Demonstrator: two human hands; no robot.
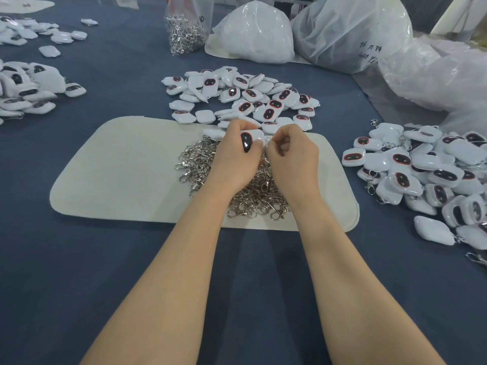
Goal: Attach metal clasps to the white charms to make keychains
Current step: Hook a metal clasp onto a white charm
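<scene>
Bare arms (184, 259) reach mid-frame: left hand (235, 154) grips a charm (251, 139) steady so right hand (293, 154), pinching a clasp (268, 139), can hook it on.

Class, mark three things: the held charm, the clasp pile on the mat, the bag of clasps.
held charm (246, 142), head view, its dark face.
clasp pile (196, 162), head view, left side.
bag of clasps (185, 35), head view, lower middle.
</scene>
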